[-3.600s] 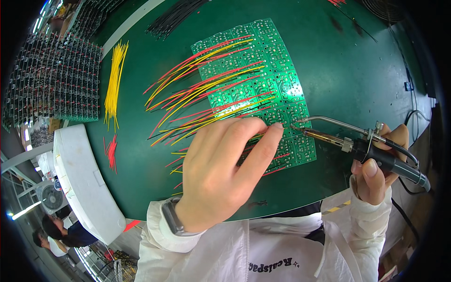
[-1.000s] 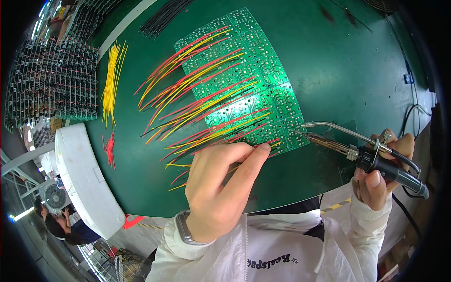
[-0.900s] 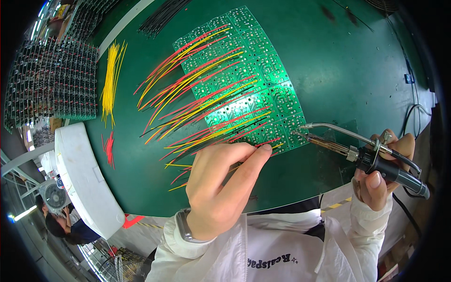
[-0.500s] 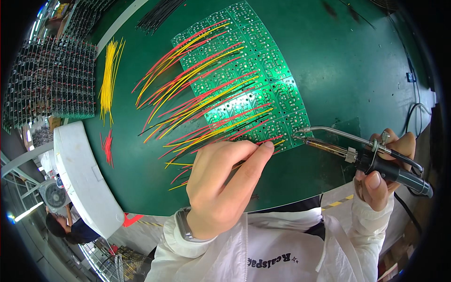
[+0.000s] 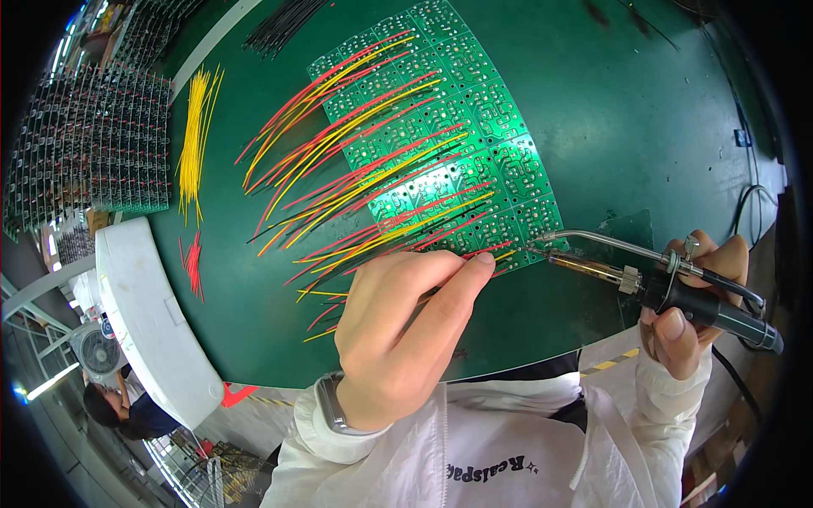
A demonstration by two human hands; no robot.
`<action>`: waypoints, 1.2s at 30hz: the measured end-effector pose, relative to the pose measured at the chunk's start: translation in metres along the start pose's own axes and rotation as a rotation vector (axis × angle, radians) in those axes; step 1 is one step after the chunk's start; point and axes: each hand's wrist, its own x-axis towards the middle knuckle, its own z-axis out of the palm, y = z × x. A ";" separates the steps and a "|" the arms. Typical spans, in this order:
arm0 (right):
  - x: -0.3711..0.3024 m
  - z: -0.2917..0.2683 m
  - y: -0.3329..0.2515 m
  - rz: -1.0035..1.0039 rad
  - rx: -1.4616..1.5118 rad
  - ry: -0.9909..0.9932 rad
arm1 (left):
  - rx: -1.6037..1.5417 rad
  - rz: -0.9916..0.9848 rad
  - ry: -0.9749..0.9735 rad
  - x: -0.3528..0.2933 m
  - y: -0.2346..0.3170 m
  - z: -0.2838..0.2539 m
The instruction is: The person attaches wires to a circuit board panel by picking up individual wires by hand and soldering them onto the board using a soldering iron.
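A green circuit board panel (image 5: 500, 118) lies on the table, with rows of red, yellow and black wires (image 5: 373, 93) running off it to the left. At the panel's near edge my left hand (image 5: 398, 330) is closed in a pinch on a yellow wire (image 5: 506, 255), whose end rests at the board beside a red one. My fingers hide most of that wire. My right hand (image 5: 703, 288) is wrapped round a black soldering iron (image 5: 669, 296). A thin metal feed tube (image 5: 601, 239) is clamped above its shaft. The iron's tip points left, at the board close to the yellow wire's end.
Loose yellow wires (image 5: 198, 140) and short red wires (image 5: 194, 264) lie left on the green table (image 5: 254, 330). Black wires (image 5: 284, 25) lie at the far side. Stacked boards (image 5: 93, 144) and a white foam block (image 5: 152, 313) flank the left edge. Another person (image 5: 127, 406) is beyond.
The iron's tip and feed tube have shifted very slightly left, nearer the yellow wire's end. My left hand keeps its pinch almost in place.
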 end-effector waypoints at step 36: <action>0.000 0.003 0.002 -0.035 -0.017 -0.010 | 0.039 0.030 0.004 0.000 0.000 0.001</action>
